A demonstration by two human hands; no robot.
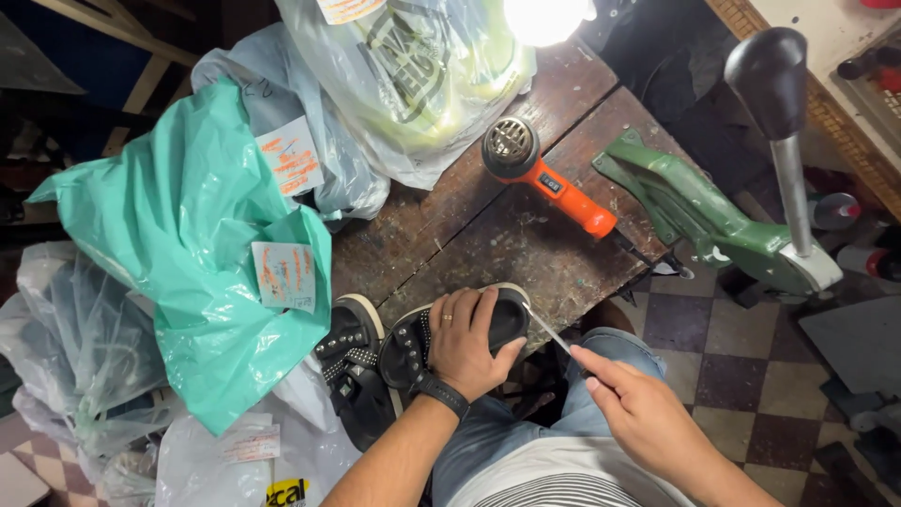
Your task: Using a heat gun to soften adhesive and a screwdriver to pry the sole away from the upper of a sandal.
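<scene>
Both hands work one black studded sneaker (441,333) at the desk (488,235) edge: left hand (466,343) clamps it, right hand (643,413) pinches a thin blade (549,330) aimed toward ten o'clock at its sole.

1. Light source: one lamp (547,14) at the top edge, blown out to pure white glare.
2. Brightness: workbench (488,225) and pale plastic bags (413,75) well lit; top-left corner and floor margins dim.
3. Shadows: soft, falling toward the lower frame.
4. Sharpness: centre crisp; slight softness at edges.
5. Distortion: mild wide-angle stretch near corners.
</scene>
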